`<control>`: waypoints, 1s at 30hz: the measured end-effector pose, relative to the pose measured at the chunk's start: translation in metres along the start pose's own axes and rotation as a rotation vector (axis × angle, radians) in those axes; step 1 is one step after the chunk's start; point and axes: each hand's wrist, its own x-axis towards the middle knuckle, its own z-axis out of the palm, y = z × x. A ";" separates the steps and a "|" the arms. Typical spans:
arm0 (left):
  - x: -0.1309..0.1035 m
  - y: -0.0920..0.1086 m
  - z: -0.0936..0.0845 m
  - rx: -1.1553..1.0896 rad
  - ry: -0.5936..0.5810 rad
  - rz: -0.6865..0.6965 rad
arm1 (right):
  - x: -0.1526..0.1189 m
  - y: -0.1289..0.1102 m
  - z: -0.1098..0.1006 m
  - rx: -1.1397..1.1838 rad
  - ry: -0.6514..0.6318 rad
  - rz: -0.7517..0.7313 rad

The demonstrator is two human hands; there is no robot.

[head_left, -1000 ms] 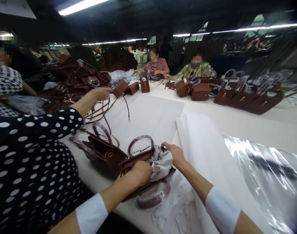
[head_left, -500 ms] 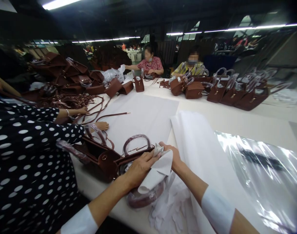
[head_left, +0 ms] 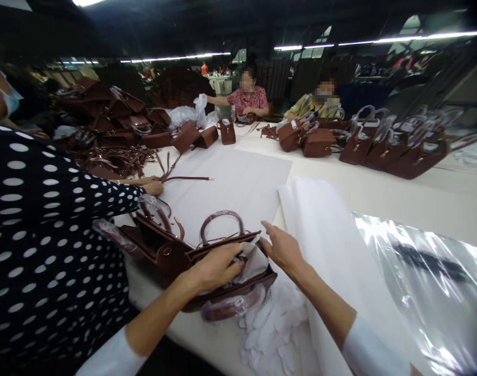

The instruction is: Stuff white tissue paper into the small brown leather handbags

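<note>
- Lower centre: my left hand (head_left: 212,267) has its grip closed on white stuffing paper (head_left: 254,261), pressing it into the open brown handbag (head_left: 226,271).
- My right hand (head_left: 283,249) hovers open beside it.
- Stuffing seems nearly finished; next, tuck loose paper inside.
- Upper right: finished bags (head_left: 398,151) line the surface (head_left: 398,198).

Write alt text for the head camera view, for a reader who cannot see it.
The left hand presses white paper into an open brown handbag on a white table, while the right hand hovers open beside it. A neighbour in a polka-dot top handles straps; more handbags line the far side.
</note>
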 end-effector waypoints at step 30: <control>-0.027 -0.025 0.019 0.399 -0.079 -0.276 | 0.015 -0.063 0.001 -0.017 -0.680 -0.507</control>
